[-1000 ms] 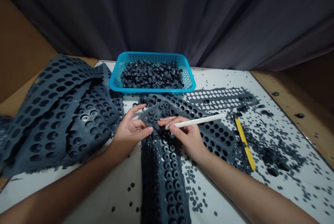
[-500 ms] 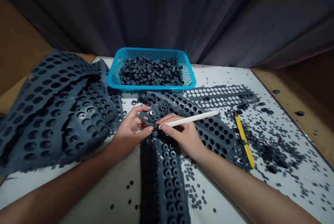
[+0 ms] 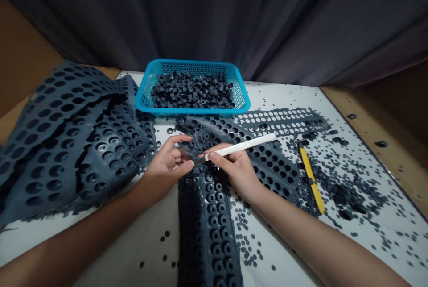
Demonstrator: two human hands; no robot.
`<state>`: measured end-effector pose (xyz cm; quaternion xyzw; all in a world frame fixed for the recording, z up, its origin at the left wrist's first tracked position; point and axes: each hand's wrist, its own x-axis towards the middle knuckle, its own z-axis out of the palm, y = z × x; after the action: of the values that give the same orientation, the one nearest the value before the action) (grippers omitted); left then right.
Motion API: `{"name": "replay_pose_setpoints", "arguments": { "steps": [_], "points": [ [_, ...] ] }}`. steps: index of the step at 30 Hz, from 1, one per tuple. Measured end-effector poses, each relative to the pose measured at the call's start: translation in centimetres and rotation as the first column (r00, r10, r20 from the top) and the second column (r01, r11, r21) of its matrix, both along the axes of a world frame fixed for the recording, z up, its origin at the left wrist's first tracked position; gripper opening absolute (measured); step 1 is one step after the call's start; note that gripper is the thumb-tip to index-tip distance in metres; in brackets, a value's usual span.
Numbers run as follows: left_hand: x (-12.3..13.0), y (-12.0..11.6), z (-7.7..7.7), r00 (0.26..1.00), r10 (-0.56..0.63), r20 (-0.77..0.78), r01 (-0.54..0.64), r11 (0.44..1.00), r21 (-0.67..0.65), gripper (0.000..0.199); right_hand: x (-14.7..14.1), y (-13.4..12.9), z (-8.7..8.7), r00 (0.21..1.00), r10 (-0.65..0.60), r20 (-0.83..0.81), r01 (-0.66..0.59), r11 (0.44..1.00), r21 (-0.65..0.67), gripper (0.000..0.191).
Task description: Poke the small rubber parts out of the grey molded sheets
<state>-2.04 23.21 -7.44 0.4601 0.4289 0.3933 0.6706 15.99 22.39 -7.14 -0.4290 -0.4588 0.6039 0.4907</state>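
A long dark rubber strip (image 3: 214, 233) with rows of ring-shaped parts runs from the near edge up to both hands. My left hand (image 3: 170, 162) pinches the raised far end of this strip between thumb and fingers. In my right hand (image 3: 234, 166) is a white-handled tool (image 3: 245, 145), gripped like a pen, its dark tip against the strip beside my left thumb. Whether the tip has entered the rubber is too small to tell.
Behind the hands stands a blue basket (image 3: 192, 111) of small black parts. Perforated dark sheets (image 3: 43, 144) are heaped at left. A yellow cutter (image 3: 311, 177) lies at right among scattered black discs (image 3: 361, 193). Another perforated sheet (image 3: 274, 166) lies behind my right hand.
The tool's dark tip now shows at the strip, and its handle has shifted slightly left. The held end of the strip has turned in my left fingers. The whole view has shifted slightly.
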Motion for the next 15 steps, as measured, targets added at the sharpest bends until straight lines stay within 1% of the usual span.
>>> {"name": "replay_pose_setpoints", "arguments": {
  "steps": [4,7,11,13,15],
  "points": [
    [0.09,-0.01,0.31,1.0,0.011,0.02,-0.011,0.999,-0.042,0.05,0.16,-0.14,-0.45,0.997,-0.046,-0.06,0.045,0.999,-0.024,0.02],
    [0.16,0.04,0.49,0.998,0.02,0.057,-0.017,0.998,-0.066,0.052,0.28,-0.31,-0.66,0.993,-0.063,-0.098,0.064,0.998,0.006,0.016],
    [0.21,0.11,0.6,0.996,0.035,0.079,-0.029,0.996,-0.084,0.053,0.26,-0.45,-0.43,0.991,-0.071,-0.116,0.082,0.992,0.097,0.011],
    [0.21,0.11,0.61,0.996,0.046,0.072,-0.039,0.995,-0.088,0.054,0.21,-0.47,-0.24,0.992,-0.082,-0.095,0.096,0.983,0.159,0.009],
    [0.19,0.08,0.58,0.996,0.044,0.076,-0.038,0.996,-0.086,0.053,0.17,-0.49,-0.08,0.995,-0.084,-0.047,0.093,0.964,0.251,0.006]
  ]
}}
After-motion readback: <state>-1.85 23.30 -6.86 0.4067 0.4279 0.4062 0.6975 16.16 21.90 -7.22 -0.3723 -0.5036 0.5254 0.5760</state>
